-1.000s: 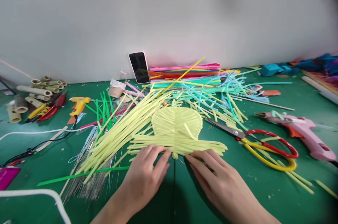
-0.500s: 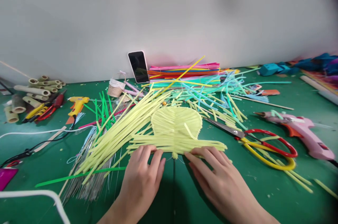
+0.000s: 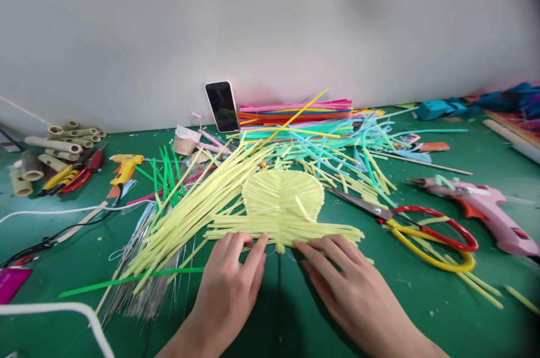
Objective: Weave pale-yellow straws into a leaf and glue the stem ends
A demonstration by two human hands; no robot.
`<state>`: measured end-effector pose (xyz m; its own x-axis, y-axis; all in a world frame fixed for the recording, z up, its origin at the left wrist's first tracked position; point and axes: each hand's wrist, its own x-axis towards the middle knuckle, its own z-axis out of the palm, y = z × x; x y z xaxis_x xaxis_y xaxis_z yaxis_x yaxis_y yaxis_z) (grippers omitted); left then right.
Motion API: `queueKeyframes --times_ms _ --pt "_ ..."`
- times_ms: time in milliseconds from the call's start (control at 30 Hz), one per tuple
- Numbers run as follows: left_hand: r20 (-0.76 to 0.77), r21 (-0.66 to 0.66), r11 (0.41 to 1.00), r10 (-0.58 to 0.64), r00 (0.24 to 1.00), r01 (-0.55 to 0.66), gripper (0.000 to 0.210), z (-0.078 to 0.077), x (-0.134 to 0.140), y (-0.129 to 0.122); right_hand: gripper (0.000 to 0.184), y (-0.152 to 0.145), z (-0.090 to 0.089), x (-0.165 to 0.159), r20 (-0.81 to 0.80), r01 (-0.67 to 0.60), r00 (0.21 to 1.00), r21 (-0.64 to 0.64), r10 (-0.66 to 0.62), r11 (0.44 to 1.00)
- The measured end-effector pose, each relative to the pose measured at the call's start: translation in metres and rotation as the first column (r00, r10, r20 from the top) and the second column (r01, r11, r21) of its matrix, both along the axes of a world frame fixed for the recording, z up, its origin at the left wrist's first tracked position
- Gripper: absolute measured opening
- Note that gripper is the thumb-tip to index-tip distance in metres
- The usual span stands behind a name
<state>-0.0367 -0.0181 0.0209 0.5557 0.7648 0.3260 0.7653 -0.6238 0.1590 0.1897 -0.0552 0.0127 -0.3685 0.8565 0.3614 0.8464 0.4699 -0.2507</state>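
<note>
A pale yellow leaf shape (image 3: 280,186), built from pipe cleaners with a ribbed centre line, lies flat before me. Across its lower part runs a layer of pale yellow pipe cleaners (image 3: 329,230), the ends sticking out both sides. My left hand (image 3: 234,273) has its bent fingertips on the left part of this layer, index finger near the centre line. On the right part, my right hand (image 3: 350,271) holds the strands with its fingers close together. The fingers hide the lower strands. Between the hands a small stem end and thin wire show.
Loose yellow pipe cleaners (image 3: 202,206) and wires (image 3: 147,290) lie left. Scissors (image 3: 383,213) and a pink glue gun (image 3: 485,200) lie right. A yellow glue gun (image 3: 125,169) and bamboo pieces (image 3: 54,147) are far left. A phone (image 3: 221,106) leans on the wall behind.
My left index finger has shifted slightly up and right, toward the leaf's centre line. My right hand stays nearly still. The whole view has moved very slightly.
</note>
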Motion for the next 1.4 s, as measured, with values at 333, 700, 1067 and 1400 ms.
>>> queueKeyframes --times_ms 333,700,1067,1400 --pt "0.021 0.096 0.995 -0.024 0.999 0.022 0.027 0.002 0.008 -0.005 0.028 0.000 0.004 -0.004 -0.024 0.029 0.999 -0.007 -0.030 1.000" --pt "-0.098 0.161 0.987 -0.010 0.995 0.026 0.031 -0.008 0.007 -0.011 0.027 0.000 -0.001 -0.004 0.012 0.037 0.999 -0.008 -0.037 0.999" --pt "-0.085 0.144 0.981 0.143 0.986 -0.129 0.016 0.003 -0.007 0.004 0.027 0.001 0.003 -0.003 -0.020 0.029 0.999 -0.007 -0.029 1.000" --pt "-0.070 0.190 0.980 0.075 0.995 -0.061 0.024 0.001 -0.010 0.011 0.028 -0.002 0.000 -0.004 -0.024 0.055 0.998 0.029 -0.055 0.998"
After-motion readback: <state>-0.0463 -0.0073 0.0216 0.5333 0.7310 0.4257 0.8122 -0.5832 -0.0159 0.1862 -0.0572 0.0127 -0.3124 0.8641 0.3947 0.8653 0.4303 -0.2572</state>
